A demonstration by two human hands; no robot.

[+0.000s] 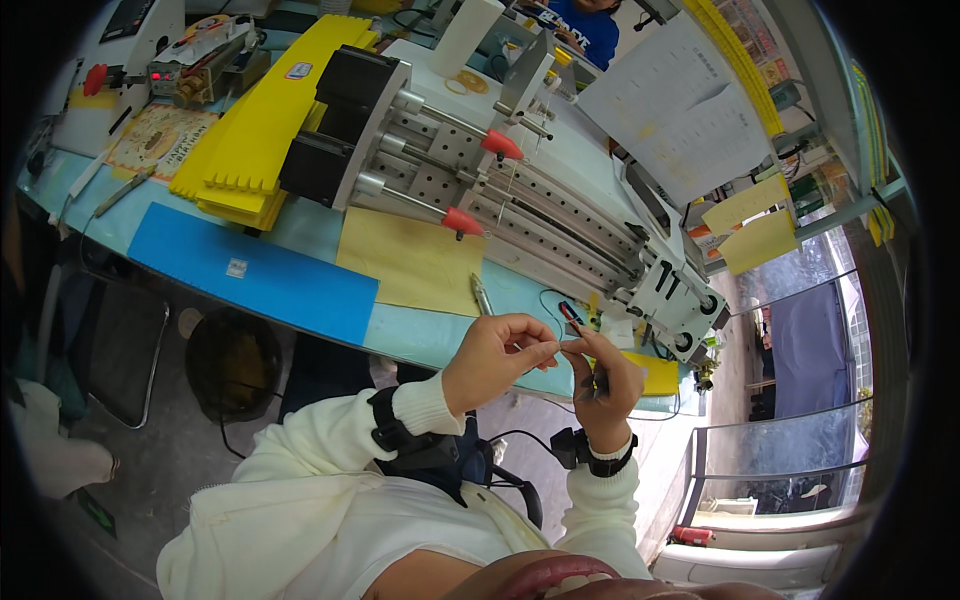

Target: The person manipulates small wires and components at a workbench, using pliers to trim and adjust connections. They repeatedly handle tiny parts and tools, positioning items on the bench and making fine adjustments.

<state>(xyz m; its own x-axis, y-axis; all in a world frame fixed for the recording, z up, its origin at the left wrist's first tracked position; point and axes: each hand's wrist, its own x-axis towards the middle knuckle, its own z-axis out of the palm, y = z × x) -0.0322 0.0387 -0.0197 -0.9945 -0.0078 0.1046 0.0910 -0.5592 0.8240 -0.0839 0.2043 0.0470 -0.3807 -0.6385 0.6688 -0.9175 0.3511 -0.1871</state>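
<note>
My left hand (500, 360) and my right hand (606, 380) meet above the front edge of the bench. Thumbs and forefingers are pinched together, the fingertips almost touching. Whatever sits between them is too small to make out. A dark grey patch shows in the palm of my right hand; I cannot tell what it is. Just beyond my left hand a slim silver pointed tool (481, 296) slants over a yellow sheet (410, 262); its lower end is hidden behind the hand. A red and dark blue small tool (571, 313) lies past my fingertips.
A metal linear-rail machine (540, 215) with black motors (345, 125) and red cone tips (462, 221) spans the bench. To the left are a blue board (250, 272), stacked yellow strips (265, 120) and a soldering iron (125, 190). Another person (585, 30) sits across. Papers (680, 130) hang at right.
</note>
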